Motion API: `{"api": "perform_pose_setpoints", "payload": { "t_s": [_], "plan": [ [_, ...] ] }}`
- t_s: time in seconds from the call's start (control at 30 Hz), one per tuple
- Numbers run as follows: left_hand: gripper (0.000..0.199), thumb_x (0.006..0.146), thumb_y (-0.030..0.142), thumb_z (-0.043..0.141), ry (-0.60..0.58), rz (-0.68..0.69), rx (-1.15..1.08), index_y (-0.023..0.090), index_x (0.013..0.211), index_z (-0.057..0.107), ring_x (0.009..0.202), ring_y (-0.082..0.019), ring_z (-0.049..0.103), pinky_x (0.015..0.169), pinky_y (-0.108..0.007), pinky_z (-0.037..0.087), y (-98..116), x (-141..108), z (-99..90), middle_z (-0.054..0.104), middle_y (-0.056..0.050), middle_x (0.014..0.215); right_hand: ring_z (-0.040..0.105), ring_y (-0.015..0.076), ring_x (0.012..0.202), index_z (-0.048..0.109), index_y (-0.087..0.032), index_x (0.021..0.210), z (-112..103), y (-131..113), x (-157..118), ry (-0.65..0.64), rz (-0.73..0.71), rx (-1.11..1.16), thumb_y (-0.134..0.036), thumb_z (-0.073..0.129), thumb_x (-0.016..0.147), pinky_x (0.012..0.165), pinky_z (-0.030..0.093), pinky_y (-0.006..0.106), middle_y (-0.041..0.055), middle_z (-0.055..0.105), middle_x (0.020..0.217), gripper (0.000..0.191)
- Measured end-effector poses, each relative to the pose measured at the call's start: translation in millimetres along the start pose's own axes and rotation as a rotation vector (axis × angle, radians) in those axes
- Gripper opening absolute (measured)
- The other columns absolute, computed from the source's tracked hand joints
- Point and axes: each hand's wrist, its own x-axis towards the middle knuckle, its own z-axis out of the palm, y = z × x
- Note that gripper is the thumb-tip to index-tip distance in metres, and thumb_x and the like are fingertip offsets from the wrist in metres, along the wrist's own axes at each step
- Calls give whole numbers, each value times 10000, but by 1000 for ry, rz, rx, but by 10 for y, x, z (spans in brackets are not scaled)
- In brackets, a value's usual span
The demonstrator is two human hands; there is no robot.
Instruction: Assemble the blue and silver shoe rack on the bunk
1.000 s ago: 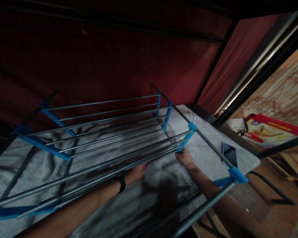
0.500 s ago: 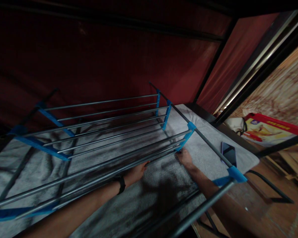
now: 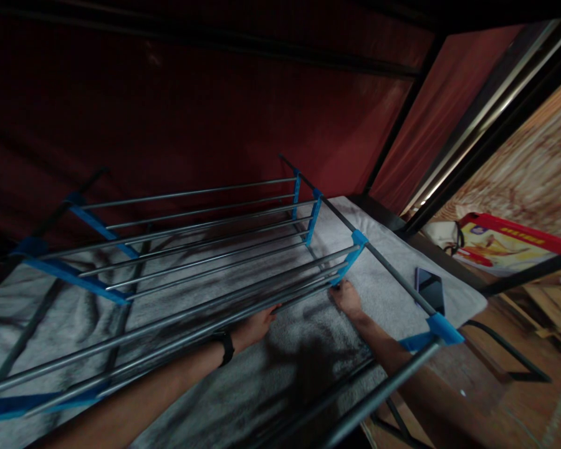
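A rack of grey metal tubes (image 3: 206,305) and blue plastic brackets lies on its side across a grey cloth. My left hand (image 3: 260,323), with a dark band on its wrist, reaches under the near shelf and is closed round its lowest tube (image 3: 303,296); part of the fingers is hidden. My right hand (image 3: 348,298) pinches the lower end of a blue bracket (image 3: 350,265), where the shelf tubes enter it. That bracket hangs from a long side pole (image 3: 393,268). Other blue brackets (image 3: 314,218) hold the farther shelves.
A phone (image 3: 430,288) lies on the cloth (image 3: 462,299) beside the side pole. Dark red panels (image 3: 215,112) stand behind the rack. At the right are a red and yellow printed box (image 3: 509,246), a white bag (image 3: 442,236) and a wooden crate (image 3: 551,305).
Almost nothing differs. Both hands keep their places on the near shelf, and the rack has shifted very slightly left in view.
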Motion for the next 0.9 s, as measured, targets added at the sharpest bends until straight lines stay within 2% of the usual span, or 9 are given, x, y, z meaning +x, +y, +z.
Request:
{"api": "perform_pose_setpoints", "payload": {
  "t_s": [0.1, 0.3, 0.47, 0.73, 0.9],
  "plan": [
    [396, 920, 212, 468, 0, 18, -12, 193, 1269, 652, 1311, -336, 549, 1207, -530, 333, -79, 27, 35, 660, -113, 1371, 647, 216, 930, 681, -116, 1135, 10, 9, -4, 3, 12, -19, -300, 531, 936, 759, 451, 264, 135, 684, 1073, 310],
    [368, 902, 237, 531, -45, 16, -70, 311, 1239, 659, 1340, -354, 530, 1225, -551, 301, -184, 89, 87, 627, -97, 1410, 644, 216, 975, 671, -135, 1136, 18, 17, -3, -2, 14, -40, -302, 529, 924, 819, 461, 272, 123, 688, 1096, 306],
    [387, 910, 234, 502, -26, 15, -34, 263, 1266, 653, 1332, -352, 534, 1215, -569, 312, -142, 50, 63, 631, -110, 1413, 632, 213, 991, 675, -131, 1128, 18, 17, 4, -10, -4, -25, -295, 545, 909, 811, 451, 262, 122, 683, 1113, 303],
    [392, 916, 199, 493, 33, 61, 51, 237, 1273, 649, 1309, -326, 564, 1175, -549, 375, -90, 5, 66, 658, -100, 1378, 599, 200, 979, 658, -127, 1143, 48, 39, 27, -20, -9, 10, -192, 520, 873, 839, 433, 268, 97, 663, 1058, 310],
    [439, 949, 220, 442, -36, 76, 108, 260, 1367, 574, 1280, -287, 606, 1140, -499, 434, -2, -61, 12, 656, -74, 1395, 595, 201, 953, 657, -128, 1138, 71, 77, 60, -50, -19, 45, -176, 509, 869, 836, 432, 276, 98, 662, 1041, 311]
  ]
}}
